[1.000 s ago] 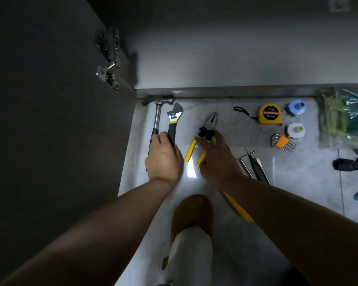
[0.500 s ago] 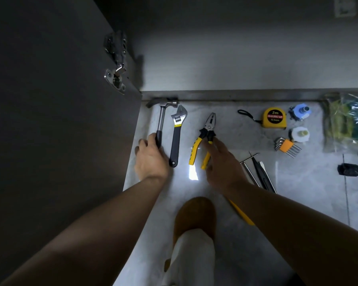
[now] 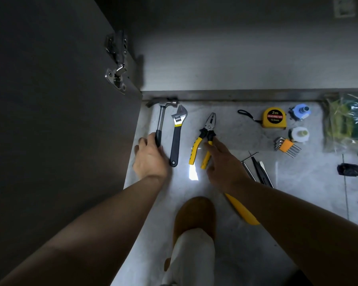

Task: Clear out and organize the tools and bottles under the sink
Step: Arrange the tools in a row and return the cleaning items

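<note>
Tools lie in a row on the grey floor in front of the cabinet base. My left hand point(image 3: 150, 159) grips the black handle of the hammer point(image 3: 162, 116), whose head lies against the plinth. Just to its right the adjustable wrench point(image 3: 177, 137) lies free. My right hand point(image 3: 225, 162) reaches out with straight fingers, its fingertips touching the right yellow handle of the pliers point(image 3: 207, 133). A yellow-handled tool point(image 3: 242, 211) lies partly hidden under my right forearm.
The open dark cabinet door point(image 3: 50, 100) stands at the left. To the right lie a yellow tape measure point(image 3: 274, 120), hex keys point(image 3: 286, 145), two small capped bottles point(image 3: 300, 122), thin metal tools point(image 3: 256, 172) and a plastic bag point(image 3: 347, 124). My slippered foot point(image 3: 194, 213) is below.
My left hand let go of the wrench, which now lies on the floor, and shifted left onto the hammer handle. My right hand stayed at the pliers.
</note>
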`<action>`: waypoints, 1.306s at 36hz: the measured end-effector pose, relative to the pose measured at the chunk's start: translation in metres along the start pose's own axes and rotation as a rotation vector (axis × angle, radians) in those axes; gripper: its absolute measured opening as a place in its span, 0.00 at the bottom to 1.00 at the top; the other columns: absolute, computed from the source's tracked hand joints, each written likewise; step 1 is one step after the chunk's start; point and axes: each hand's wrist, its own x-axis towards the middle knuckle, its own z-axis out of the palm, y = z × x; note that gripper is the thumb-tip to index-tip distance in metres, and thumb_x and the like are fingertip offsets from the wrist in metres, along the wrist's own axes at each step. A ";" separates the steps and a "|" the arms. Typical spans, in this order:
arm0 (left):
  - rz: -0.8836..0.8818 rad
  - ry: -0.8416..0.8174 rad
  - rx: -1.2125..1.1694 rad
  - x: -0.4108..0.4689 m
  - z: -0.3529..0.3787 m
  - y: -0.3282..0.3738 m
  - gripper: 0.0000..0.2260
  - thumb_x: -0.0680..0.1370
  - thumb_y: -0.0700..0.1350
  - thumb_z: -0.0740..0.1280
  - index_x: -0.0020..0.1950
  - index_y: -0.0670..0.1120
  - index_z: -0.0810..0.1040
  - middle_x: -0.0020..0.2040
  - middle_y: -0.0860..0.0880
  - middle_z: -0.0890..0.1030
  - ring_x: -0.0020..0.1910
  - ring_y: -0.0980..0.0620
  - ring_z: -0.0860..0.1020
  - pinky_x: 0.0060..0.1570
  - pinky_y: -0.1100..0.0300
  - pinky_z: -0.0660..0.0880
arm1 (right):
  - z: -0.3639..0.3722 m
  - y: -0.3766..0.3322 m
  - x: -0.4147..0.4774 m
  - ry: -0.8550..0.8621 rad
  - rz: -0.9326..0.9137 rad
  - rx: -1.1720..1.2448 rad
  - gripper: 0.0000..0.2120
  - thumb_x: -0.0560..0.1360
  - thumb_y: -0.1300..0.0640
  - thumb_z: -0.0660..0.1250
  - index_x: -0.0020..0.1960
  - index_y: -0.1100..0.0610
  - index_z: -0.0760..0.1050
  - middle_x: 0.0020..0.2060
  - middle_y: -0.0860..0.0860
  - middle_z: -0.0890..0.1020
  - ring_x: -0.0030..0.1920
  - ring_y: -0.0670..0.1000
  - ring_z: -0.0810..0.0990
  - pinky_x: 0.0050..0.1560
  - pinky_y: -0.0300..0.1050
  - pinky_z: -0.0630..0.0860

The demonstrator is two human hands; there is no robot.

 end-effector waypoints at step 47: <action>0.417 -0.099 -0.025 -0.025 0.000 0.023 0.24 0.83 0.54 0.61 0.79 0.52 0.65 0.62 0.49 0.71 0.59 0.49 0.73 0.46 0.50 0.80 | 0.008 -0.025 0.015 -0.103 -0.088 0.082 0.34 0.75 0.65 0.63 0.79 0.54 0.60 0.81 0.48 0.51 0.79 0.51 0.59 0.75 0.50 0.63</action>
